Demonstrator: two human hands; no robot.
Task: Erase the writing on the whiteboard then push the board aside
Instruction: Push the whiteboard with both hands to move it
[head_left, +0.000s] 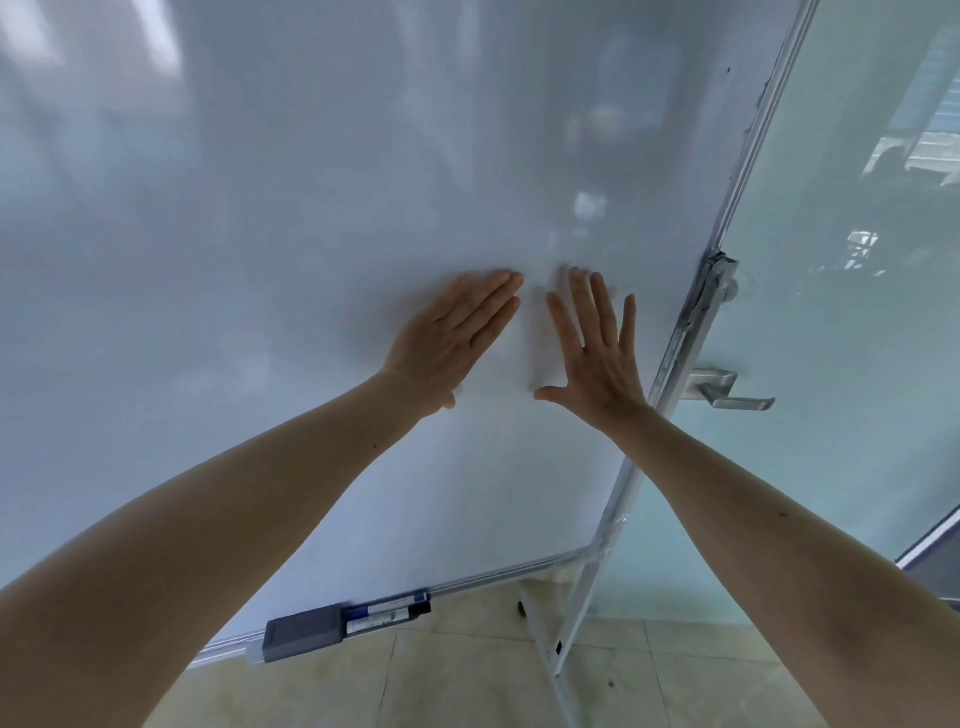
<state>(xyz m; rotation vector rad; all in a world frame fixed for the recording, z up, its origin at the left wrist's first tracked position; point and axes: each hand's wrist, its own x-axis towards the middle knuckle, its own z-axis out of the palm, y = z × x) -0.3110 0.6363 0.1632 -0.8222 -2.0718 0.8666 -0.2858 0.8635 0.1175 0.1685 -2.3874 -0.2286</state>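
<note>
Both bare forearms are reaching up and forward to the whiteboard (311, 234).

Left hand (457, 338) is lying flat with fingers together, angled right; right hand (597, 353) is pressing flat beside it, fingers spread, thumb out. Neither is gripping anything. Wiped board is filling the view, its right frame (727, 244) beside a glass door; eraser (304, 633) and markers (387, 613) are resting on its bottom ledge.

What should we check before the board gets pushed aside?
1. Writing erased: ok, board shows no marks.
2. Left hand flat on the board: ok.
3. Right hand flat, fingers spread: ok.
4. Eraser and markers resting on the tray: ok, though they might slide.
5. Clearance from door handle beside the frame: cannot tell.
6. Stand wheels unlocked: cannot tell.
</note>
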